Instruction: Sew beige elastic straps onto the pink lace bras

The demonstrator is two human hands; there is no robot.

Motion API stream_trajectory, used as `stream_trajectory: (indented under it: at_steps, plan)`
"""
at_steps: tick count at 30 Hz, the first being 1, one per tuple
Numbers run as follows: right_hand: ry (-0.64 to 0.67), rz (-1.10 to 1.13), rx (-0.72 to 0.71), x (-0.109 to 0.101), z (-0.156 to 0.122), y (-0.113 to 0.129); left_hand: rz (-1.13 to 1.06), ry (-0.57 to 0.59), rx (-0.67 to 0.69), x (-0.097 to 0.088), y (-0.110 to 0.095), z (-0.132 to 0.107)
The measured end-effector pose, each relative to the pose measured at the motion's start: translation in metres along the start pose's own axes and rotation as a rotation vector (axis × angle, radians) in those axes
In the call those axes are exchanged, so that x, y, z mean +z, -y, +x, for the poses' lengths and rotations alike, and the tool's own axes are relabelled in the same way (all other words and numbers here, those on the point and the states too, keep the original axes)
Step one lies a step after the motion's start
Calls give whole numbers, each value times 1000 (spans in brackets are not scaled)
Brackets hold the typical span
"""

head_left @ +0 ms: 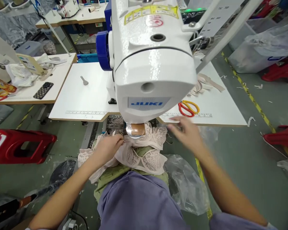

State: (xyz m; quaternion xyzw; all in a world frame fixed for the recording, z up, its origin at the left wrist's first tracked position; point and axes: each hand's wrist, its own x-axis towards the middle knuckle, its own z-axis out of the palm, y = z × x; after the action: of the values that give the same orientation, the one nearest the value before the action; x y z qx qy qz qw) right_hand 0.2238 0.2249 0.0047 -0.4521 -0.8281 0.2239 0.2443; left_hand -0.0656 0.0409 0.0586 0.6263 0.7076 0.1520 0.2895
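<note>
A pale pink lace garment lies bunched under the head of a white JUKI sewing machine and over my lap. My left hand is closed, pinching the lace just left of the machine's metal end cap. My right hand hovers above the table's front edge, right of the garment, smeared by motion with fingers stretched leftward; it holds nothing I can make out. Red and yellow handled scissors lie on the white table just beyond that hand.
Pink fabric strips lie on the table's right side. A clear plastic bag hangs by my right knee. A red stool stands at left, another red stool at right. A side table holds a phone.
</note>
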Motion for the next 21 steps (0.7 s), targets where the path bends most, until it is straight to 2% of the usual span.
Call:
stream_trajectory:
  at_steps: [1,3,5,7,8,10,12,13,15,17,19,21]
  plan:
    - [136,141,-8,7,-18,18,115,-67,65,6,-3,0]
    - [477,345,-114,23,-52,52,276,-194,250,21,-12,-1]
    - [577,499,-173,38,-76,76,318,-263,408,35,-25,-3]
    - [545,706,-119,49,-85,91,269,-299,484,45,-40,-5]
    - [504,822,-42,52,-85,95,205,-315,477,48,-47,-5]
    - [385,1011,177,53,-80,103,-17,-317,368,50,-60,-4]
    - [238,1083,367,49,-68,110,-299,-287,186,49,-71,-1]
    - [178,1087,415,46,-61,113,-416,-280,97,48,-74,1]
    - [110,1081,411,41,-43,117,-527,-305,-24,44,-76,3]
    - [87,1038,348,37,-23,116,-471,-354,-71,41,-71,3]
    - [78,910,277,36,-4,112,-305,-420,-41,38,-64,4]
    - [89,747,205,35,12,107,-99,-489,67,36,-56,5]
